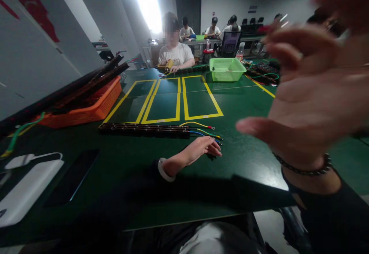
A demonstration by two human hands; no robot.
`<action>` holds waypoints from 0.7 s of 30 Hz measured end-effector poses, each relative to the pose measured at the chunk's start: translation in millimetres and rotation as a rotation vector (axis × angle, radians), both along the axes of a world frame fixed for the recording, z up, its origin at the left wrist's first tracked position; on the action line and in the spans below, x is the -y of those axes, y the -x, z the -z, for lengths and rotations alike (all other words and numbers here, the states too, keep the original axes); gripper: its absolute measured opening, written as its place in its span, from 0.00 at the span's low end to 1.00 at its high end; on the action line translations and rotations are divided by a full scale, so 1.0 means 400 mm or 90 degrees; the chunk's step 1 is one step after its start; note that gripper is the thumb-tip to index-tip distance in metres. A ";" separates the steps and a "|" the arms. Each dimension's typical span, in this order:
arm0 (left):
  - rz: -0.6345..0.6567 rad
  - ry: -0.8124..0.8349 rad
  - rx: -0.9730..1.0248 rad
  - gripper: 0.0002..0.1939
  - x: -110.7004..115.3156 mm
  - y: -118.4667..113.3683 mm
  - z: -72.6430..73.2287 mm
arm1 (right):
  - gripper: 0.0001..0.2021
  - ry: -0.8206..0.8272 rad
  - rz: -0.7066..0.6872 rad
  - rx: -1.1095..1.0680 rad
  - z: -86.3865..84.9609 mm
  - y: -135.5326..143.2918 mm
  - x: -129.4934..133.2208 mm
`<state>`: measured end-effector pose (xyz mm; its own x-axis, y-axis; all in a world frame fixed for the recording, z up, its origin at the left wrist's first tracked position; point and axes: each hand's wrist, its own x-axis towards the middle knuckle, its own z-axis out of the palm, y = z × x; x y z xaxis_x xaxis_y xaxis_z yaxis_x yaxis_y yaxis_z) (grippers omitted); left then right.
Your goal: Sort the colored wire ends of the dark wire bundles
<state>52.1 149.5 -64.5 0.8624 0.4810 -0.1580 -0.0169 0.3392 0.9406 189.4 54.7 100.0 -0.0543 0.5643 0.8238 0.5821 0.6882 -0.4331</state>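
Observation:
My left hand [201, 149] hovers over or rests on the green tabletop, its fingers stretched and bent a little downward, holding nothing I can see. Just beyond it lies a long dark strip assembly [144, 129]. Out of its right end come a yellow wire [196, 123] with a ring terminal, a yellow-green wire [207, 133] and a blue wire [197, 132]; the tip of the blue one is close to my left fingers. My right hand [314, 88] is raised near the camera, blurred, palm showing, thumb apart from the curled fingers, with no object visible in it.
An orange basket [111, 102] with long dark strips stands at left. A phone [73, 175] and white power bank [31, 190] lie front left. Yellow tape outlines [180, 107] mark the table. A green basket [227, 71] stands beyond; a person [175, 52] works opposite.

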 end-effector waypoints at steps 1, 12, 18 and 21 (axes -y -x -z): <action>0.001 -0.008 0.001 0.17 0.001 -0.001 0.000 | 0.41 -0.094 0.020 -0.013 0.005 -0.008 -0.044; 0.011 -0.023 -0.012 0.17 0.009 -0.009 -0.019 | 0.23 0.547 -0.111 0.139 0.375 -0.099 -0.330; -0.001 -0.001 -0.020 0.17 0.009 -0.006 -0.035 | 0.23 0.623 -0.193 0.091 0.403 -0.084 -0.333; -0.010 0.006 -0.019 0.16 0.010 -0.007 -0.038 | 0.22 0.634 -0.201 0.125 0.404 -0.087 -0.329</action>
